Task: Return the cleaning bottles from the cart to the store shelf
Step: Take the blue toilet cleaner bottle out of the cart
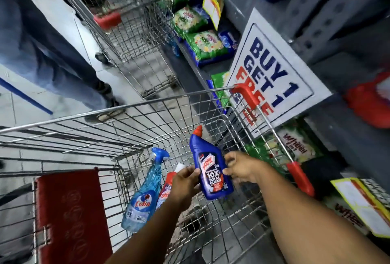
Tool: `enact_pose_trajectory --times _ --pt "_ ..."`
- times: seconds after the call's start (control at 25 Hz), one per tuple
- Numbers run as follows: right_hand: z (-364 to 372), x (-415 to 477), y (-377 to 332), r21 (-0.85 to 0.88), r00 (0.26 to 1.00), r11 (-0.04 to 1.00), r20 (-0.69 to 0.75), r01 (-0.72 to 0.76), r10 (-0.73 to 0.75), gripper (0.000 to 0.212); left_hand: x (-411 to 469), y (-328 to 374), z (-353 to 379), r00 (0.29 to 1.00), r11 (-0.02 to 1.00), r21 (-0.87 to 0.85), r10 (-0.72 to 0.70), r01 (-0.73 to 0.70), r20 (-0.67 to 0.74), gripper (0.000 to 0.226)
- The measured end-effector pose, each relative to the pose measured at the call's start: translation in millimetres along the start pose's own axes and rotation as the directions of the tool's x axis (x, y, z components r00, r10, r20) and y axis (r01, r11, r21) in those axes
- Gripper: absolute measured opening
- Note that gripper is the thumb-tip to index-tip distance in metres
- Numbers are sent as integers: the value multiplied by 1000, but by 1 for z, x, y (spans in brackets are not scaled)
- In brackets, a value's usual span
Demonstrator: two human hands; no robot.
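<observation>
A dark blue Harpic bottle point(209, 166) with a red cap is held upright above the wire cart point(135, 114). My left hand point(185, 179) grips its left side and my right hand point(242, 166) grips its right side. Down in the cart basket lies a light blue Colin spray bottle point(143, 192), and beside it a red and white bottle point(168, 183), partly hidden behind my left wrist. The grey store shelf point(329, 38) rises to the right of the cart.
A "Buy 1 Get 1 Free" sign point(272, 69) sticks out from the shelf over the cart's right corner. Green detergent packs point(200, 40) fill the lower shelves. A second empty cart point(130, 27) stands ahead, with a person's legs point(52, 59) at left.
</observation>
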State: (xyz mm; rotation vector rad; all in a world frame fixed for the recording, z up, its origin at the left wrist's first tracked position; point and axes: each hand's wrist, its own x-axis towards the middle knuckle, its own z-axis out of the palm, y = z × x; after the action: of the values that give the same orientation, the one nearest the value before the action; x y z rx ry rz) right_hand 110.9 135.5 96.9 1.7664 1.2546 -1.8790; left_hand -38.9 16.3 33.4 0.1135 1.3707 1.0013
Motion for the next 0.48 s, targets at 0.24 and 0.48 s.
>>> enact_pose_trajectory --times 0.24,0.48 --pt "5 -117 3 129 932 923 -44 362 -360 60 -101 72 16 949 945 124 286 -302 133 12" --pt "4 -230 53 29 650 686 -355 727 -673 54 -197 104 62 784 808 163 466 -566 411 17"
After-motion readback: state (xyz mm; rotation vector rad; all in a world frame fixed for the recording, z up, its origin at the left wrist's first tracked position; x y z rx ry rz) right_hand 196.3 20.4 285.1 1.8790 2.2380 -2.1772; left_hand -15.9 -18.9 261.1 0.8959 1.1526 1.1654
